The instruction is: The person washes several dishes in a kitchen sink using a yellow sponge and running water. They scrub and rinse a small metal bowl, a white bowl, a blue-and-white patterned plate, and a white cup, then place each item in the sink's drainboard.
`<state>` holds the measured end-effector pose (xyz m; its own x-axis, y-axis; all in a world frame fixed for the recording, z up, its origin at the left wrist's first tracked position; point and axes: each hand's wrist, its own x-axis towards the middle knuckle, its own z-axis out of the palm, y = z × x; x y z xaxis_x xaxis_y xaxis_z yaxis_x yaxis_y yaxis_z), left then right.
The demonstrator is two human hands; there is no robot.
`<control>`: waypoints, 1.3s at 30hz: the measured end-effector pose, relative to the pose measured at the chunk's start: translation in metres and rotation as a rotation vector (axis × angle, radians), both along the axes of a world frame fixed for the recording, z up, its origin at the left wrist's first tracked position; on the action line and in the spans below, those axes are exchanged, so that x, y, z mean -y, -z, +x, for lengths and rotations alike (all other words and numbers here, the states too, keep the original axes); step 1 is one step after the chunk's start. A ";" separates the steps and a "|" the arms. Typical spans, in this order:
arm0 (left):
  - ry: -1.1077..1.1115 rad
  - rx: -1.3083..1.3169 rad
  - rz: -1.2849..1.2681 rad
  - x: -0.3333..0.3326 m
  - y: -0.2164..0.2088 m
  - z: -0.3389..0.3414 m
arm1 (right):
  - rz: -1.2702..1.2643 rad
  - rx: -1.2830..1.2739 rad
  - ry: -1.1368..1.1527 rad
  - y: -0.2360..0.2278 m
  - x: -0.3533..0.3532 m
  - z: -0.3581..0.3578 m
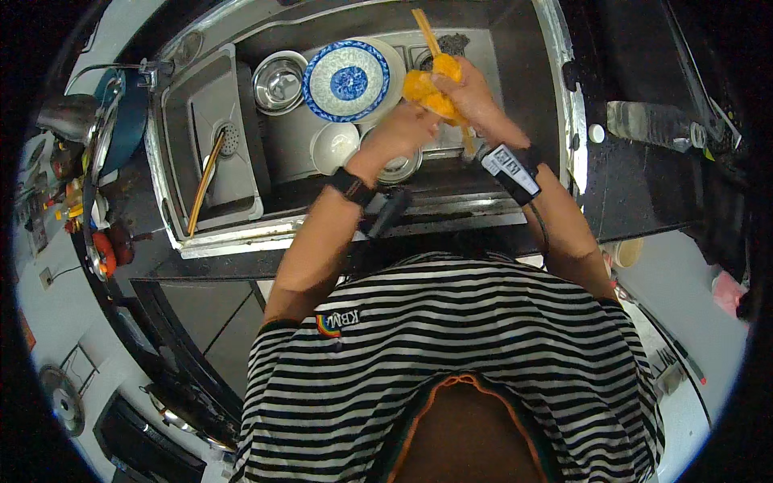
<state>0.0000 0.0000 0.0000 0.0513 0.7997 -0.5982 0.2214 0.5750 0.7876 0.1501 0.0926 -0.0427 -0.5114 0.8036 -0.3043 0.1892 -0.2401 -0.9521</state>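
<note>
Over the right part of the sink, my right hand [469,90] is closed around a yellow cloth [422,84] wrapped about some wooden chopsticks [425,30]. Their ends stick out above and below the cloth. My left hand [401,133] meets the cloth's lower left side with curled fingers; they are blurred, and what they grip is hidden. A blue-and-white patterned plate [348,83] lies to the left, overlapping a pale plate [394,68]. Below it sits a white bowl [333,148]. Under my left wrist a metal bowl [403,169] is partly covered.
Another metal bowl [279,84] stands left of the plates. More chopsticks [206,183] lean in the small side basin [187,105], near its drain. A faucet [153,74] is at the left rim. On the right counter are a clear plastic bottle [648,126] and a white cap [596,134].
</note>
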 end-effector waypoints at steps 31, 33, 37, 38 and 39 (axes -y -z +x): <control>-0.695 0.441 0.339 0.032 -0.018 -0.019 | 0.701 0.213 -0.703 -0.017 0.027 -0.021; -0.742 0.389 0.339 0.034 -0.018 -0.028 | 0.534 0.407 -0.862 -0.011 0.031 -0.021; -0.822 0.239 0.357 0.038 -0.022 -0.072 | 0.425 0.475 -0.905 0.006 0.032 -0.005; -0.852 0.199 0.350 0.041 -0.024 -0.083 | 0.449 0.464 -0.922 0.010 0.028 0.000; -0.878 0.179 0.356 0.043 -0.027 -0.094 | 0.522 0.532 -0.969 0.014 0.025 0.005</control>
